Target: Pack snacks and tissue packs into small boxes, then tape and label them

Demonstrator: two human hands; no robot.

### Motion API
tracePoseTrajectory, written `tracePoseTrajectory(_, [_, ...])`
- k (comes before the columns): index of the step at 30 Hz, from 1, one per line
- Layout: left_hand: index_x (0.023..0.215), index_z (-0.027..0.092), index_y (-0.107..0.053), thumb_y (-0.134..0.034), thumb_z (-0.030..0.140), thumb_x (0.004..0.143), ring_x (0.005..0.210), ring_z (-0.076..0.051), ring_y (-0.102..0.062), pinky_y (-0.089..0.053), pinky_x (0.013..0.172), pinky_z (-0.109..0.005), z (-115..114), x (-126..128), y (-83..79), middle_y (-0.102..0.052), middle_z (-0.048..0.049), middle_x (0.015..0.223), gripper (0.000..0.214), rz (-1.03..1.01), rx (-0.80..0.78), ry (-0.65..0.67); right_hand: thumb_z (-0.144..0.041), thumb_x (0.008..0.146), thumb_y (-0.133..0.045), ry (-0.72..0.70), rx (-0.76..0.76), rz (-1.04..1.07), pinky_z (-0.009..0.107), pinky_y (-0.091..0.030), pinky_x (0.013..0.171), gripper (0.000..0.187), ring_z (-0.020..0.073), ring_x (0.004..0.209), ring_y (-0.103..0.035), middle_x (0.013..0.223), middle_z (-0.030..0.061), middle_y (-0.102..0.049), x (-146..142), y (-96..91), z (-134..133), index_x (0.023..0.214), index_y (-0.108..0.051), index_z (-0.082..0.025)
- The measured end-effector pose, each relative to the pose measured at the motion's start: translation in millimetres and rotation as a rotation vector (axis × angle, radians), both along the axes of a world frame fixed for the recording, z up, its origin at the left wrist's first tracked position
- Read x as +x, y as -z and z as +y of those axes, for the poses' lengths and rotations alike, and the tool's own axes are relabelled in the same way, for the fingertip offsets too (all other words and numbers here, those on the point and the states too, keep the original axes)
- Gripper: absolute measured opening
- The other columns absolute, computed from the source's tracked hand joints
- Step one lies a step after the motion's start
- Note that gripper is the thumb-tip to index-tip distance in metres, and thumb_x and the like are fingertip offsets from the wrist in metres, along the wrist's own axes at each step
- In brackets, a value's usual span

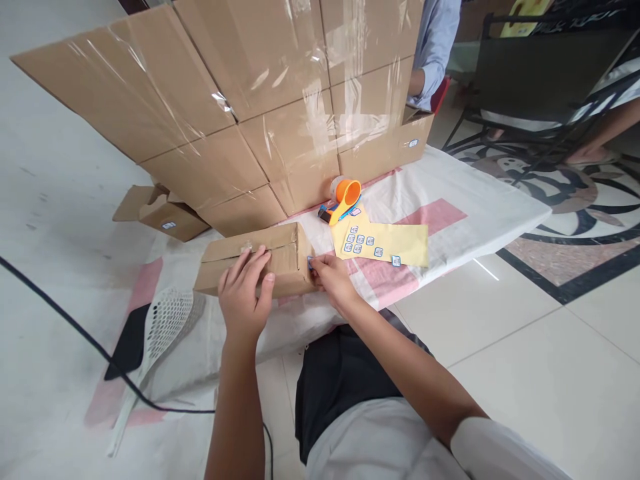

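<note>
A small cardboard box [286, 243], closed with clear tape, lies near the front edge of the cloth-covered table. On top of it rests my left hand [245, 293], fingers spread and holding nothing. At the box's right end my right hand [333, 277] pinches a small blue-edged sticker [309, 263] against or close to the cardboard; the fingertips partly cover it. Just right of that hand is a yellow backing sheet [407, 243] with several similar stickers. Behind the sheet sits an orange tape dispenser [350, 193] beside a blue pen [349, 210].
Stacked cardboard boxes [285, 140] wrapped in clear film rise at the back. An open box [173, 220] stands at the left. A white fly swatter [167, 320] and black cable [85, 340] lie left. Another person's sleeve [440, 47] shows behind the stack, near a chair [530, 80].
</note>
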State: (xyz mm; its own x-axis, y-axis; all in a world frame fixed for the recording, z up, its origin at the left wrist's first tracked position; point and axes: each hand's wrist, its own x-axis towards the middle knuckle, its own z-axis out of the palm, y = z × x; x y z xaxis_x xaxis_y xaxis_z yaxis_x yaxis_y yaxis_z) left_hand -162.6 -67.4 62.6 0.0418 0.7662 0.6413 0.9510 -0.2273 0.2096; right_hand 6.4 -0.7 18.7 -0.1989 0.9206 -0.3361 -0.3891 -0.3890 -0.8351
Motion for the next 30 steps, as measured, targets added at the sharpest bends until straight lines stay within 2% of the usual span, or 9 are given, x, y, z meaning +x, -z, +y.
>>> tracePoseTrajectory(7, [0.135, 0.026, -0.066, -0.045, 0.037, 0.105, 0.144, -0.030, -0.054, -0.034, 0.116, -0.044, -1.5, -2.2, 0.8, -0.068, -0.0079, 0.143, 0.038, 0.008, 0.009, 0.010, -0.041, 0.080, -0.077, -0.066, 0.065, -0.044, 0.022, -0.018, 0.041, 0.036, 0.0072, 0.041, -0.028, 0.049, -0.0110, -0.036, 6.4, 8.2, 4.5, 0.071, -0.046, -0.024])
tracePoseTrajectory(10, [0.136, 0.027, -0.065, -0.045, 0.037, 0.105, 0.144, -0.030, -0.053, -0.034, 0.116, -0.044, -1.0, -2.2, 1.3, -0.067, -0.0078, 0.144, 0.038, 0.013, 0.005, 0.009, -0.036, 0.083, -0.073, 0.033, 0.205, -0.104, 0.023, -0.039, 0.051, 0.020, 0.0108, 0.056, -0.048, 0.067, -0.0039, -0.055, 3.4, 12.9, -1.4, 0.079, -0.059, -0.022])
tracePoseTrajectory(12, [0.136, 0.027, -0.065, -0.044, 0.037, 0.105, 0.144, -0.030, -0.053, -0.034, 0.116, -0.044, 0.3, -2.0, 1.3, -0.067, -0.0076, 0.144, 0.039, 0.018, 0.007, 0.012, -0.033, 0.088, -0.067, 0.150, 0.411, -0.239, 0.029, -0.054, 0.076, 0.013, 0.0167, 0.084, -0.063, 0.097, 0.0052, -0.066, 1.5, 17.4, -11.1, 0.092, -0.069, -0.021])
tracePoseTrajectory(14, [0.135, 0.026, -0.065, -0.045, 0.037, 0.105, 0.142, -0.030, -0.055, -0.035, 0.116, -0.044, 1.4, -2.9, 1.1, -0.068, -0.0075, 0.143, 0.038, 0.034, 0.012, 0.021, -0.036, 0.092, -0.063, 0.197, 0.666, -0.420, 0.041, -0.049, 0.107, 0.028, 0.0259, 0.123, -0.060, 0.132, 0.0146, -0.062, 3.3, 22.5, -24.1, 0.114, -0.071, -0.020])
tracePoseTrajectory(16, [0.132, 0.025, -0.067, -0.046, 0.036, 0.104, 0.139, -0.030, -0.058, -0.037, 0.114, -0.043, 0.3, -6.0, 1.2, -0.069, -0.0074, 0.141, 0.037, 0.053, 0.026, 0.028, -0.043, 0.091, -0.066, 0.098, 0.874, -0.582, 0.052, -0.033, 0.124, 0.053, 0.0346, 0.151, -0.038, 0.158, 0.0215, -0.043, 9.9, 26.7, -37.5, 0.137, -0.061, -0.016])
tracePoseTrajectory(19, [0.121, 0.023, -0.070, -0.046, 0.034, 0.104, 0.133, -0.029, -0.063, -0.040, 0.109, -0.042, -7.3, -16.0, 3.7, -0.073, -0.0084, 0.135, 0.032, 0.058, 0.082, 0.054, -0.052, 0.083, -0.077, -0.145, 1.027, -0.729, 0.061, -0.021, 0.128, 0.080, 0.0402, 0.162, -0.008, 0.173, 0.0243, -0.016, 23.0, 27.9, -50.1, 0.148, -0.049, -0.013])
tracePoseTrajectory(23, [0.113, 0.021, -0.071, -0.044, 0.031, 0.104, 0.128, -0.030, -0.066, -0.043, 0.105, -0.044, -19.0, -30.8, 11.4, -0.075, -0.0115, 0.129, 0.030, 0.040, 0.160, 0.111, -0.060, 0.067, -0.090, -0.316, 1.064, -0.715, 0.060, -0.017, 0.130, 0.119, 0.0416, 0.163, 0.002, 0.173, 0.0273, 0.001, 19.8, 20.5, -37.4, 0.158, -0.031, -0.011])
tracePoseTrajectory(26, [0.113, 0.021, -0.070, -0.046, 0.029, 0.103, 0.129, -0.031, -0.066, -0.044, 0.108, -0.047, -24.3, -34.7, 15.1, -0.076, -0.0119, 0.126, 0.027, 0.023, 0.163, 0.115, -0.052, 0.058, -0.096, -0.365, 1.151, -0.678, 0.056, -0.021, 0.130, 0.151, 0.0413, 0.162, -0.005, 0.168, 0.0297, -0.007, -0.5, 12.1, -13.1, 0.167, 0.000, -0.011])
tracePoseTrajectory(30, [0.119, 0.021, -0.067, -0.051, 0.025, 0.100, 0.150, -0.033, -0.047, -0.037, 0.122, -0.055, -45.6, -33.1, 11.2, -0.066, -0.0143, 0.144, 0.025, -0.059, 0.180, 0.132, -0.043, 0.062, -0.094, -0.311, 1.268, -0.614, 0.047, -0.035, 0.125, 0.135, 0.0363, 0.153, -0.031, 0.156, 0.0194, -0.027, 11.4, -1.0, 1.0, 0.168, -0.012, -0.022])
